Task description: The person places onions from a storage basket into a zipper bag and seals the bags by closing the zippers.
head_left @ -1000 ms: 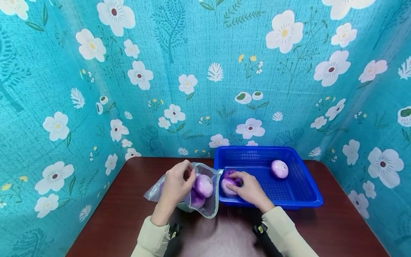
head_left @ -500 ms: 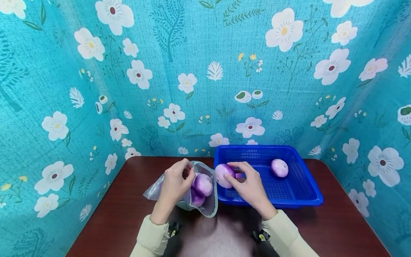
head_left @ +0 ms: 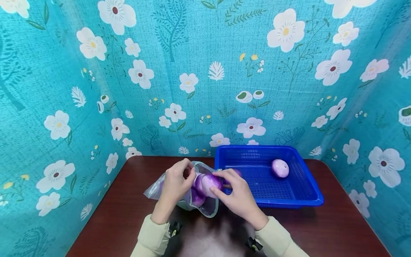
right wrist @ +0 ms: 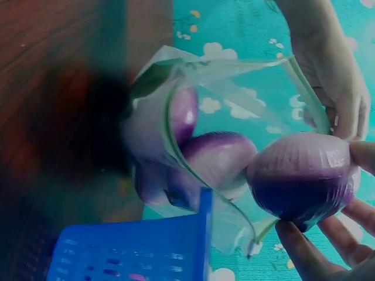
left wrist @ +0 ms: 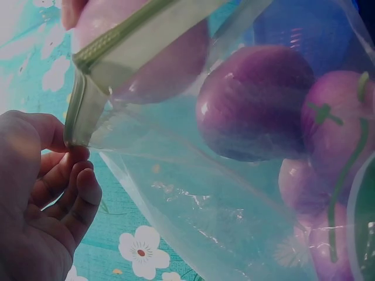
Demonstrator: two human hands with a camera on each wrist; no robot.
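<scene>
1. One purple onion (head_left: 211, 181) sits at the mouth of a clear zip bag (head_left: 205, 208), grasped by the right hand (head_left: 236, 194) with curled fingers (right wrist: 304, 252).
2. Left hand (head_left: 174, 185) pinches the bag's rim, holding it wide.
3. More onions (left wrist: 255, 99) lie inside.
4. Beside it on the bench (head_left: 337, 221), a blue basket (head_left: 298, 200) holds another onion (head_left: 280, 168).

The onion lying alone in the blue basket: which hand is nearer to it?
Right. The right hand is at the basket's left rim; the left hand holds the bag, farther from that onion.
</scene>
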